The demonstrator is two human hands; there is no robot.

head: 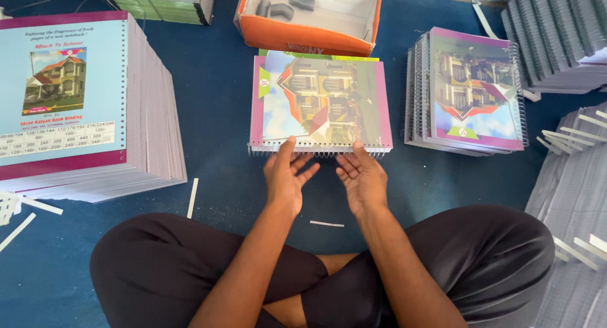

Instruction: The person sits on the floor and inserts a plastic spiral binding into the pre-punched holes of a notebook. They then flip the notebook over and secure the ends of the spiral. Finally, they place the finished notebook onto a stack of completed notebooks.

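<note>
A blue carpeted floor (221, 88) fills the room, and a person sits on it cross-legged in dark trousers. Three big piles stand out: a tall stack of printed covers (69, 94) on the left, a stack of finished spiral notebooks (471, 91) on the right, and grey bound page blocks (556, 37) at the far right, cut off by the edge. More grey blocks run down the right side, too cropped to count. One orange cardboard box (303, 34) sits open at the top, holding three dark curved pieces that are hard to make out.

In the middle lies one spiral notebook (319, 103), glossy cover with a purple border and a house picture, its wire coil along the near edge. A second cover peeks out beneath it, mostly hidden.

The left hand (286, 176) has an open grip, fingers spread, fingertips touching the coil edge. The right hand (361, 176) is likewise released, palm up, fingertips at the same edge.

Several thin white paper strips (192, 198) lie scattered on the floor.
</note>
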